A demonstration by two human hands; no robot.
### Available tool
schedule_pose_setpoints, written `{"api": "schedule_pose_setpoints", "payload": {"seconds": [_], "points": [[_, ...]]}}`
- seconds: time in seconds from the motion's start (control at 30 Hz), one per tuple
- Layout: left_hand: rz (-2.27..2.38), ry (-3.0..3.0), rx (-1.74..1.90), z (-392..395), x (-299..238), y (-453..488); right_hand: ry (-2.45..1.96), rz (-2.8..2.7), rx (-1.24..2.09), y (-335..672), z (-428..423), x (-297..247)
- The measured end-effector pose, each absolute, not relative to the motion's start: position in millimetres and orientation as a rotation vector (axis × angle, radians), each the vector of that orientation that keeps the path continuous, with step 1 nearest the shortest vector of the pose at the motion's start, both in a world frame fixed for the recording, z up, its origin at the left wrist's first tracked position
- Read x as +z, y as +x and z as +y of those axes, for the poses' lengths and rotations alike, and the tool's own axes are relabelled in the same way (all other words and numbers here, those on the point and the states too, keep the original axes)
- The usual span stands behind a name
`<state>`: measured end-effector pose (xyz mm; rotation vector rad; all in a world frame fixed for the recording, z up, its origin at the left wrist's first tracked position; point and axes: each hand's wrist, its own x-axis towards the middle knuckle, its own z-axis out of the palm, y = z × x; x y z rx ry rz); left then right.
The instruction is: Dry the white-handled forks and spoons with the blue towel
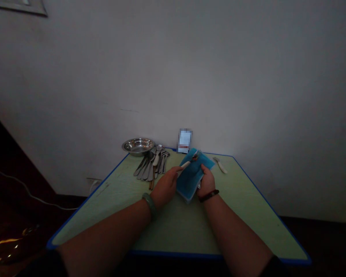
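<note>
left hand (pixel 167 184) pinching white-handled utensil (pixel 185 165) over blue cloth (pixel 187 184), above table (pixel 245 192) | right hand (pixel 207 180) gripping cloth's right side | utensil: likely light, stiff, slick at metal end (spoon or fork, can't tell); hold mid-handle | cloth: likely soft, floppy; hold edge

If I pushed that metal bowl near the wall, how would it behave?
The bowl would probably slide rather than tip, as it looks wide and shallow. Its shiny metal suggests a stiff, perhaps slippery rim. It might bump the cutlery close beside it.
</note>
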<state>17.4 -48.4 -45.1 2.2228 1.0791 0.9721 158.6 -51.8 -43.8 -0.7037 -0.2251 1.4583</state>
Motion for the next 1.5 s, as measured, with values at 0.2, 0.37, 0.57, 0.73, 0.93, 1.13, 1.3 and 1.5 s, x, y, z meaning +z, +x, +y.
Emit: {"api": "schedule_pose_setpoints", "payload": {"seconds": [0.2,0.37,0.57,0.73,0.93,1.13,1.3,1.5], "points": [[1.086,2.236,0.954,-49.6,-41.4,18.2,-0.723,-0.334,1.495,151.4,-52.5,-47.1],[1.078,2.25,0.955,-49.4,-43.2,19.4,-0.757,-0.375,1.49,151.4,-52.5,-50.3],[1.098,2.369,0.911,-50.1,-43.4,20.2,-0.734,-0.394,1.541,151.0,-53.0,-49.8],[1.15,2.451,0.827,-54.0,-40.7,20.1,-0.734,-0.371,1.547,150.3,-53.6,-49.8],[1.409,2.403,0.7,-57.5,-37.7,19.9,-0.725,-0.385,1.549,148.5,-54.3,-50.1],[1.438,2.43,0.671,-54.7,-38.8,17.2,-0.748,-0.417,1.56,147.5,-56.3,-49.1],[1.431,2.436,0.75,-52.5,-40.1,16.1,-0.753,-0.486,1.53,145.8,-57.1,-52.0],[1.39,2.48,0.856,-52.3,-38.7,16.2,-0.756,-0.554,1.549,144.2,-58.6,-53.0]]}}
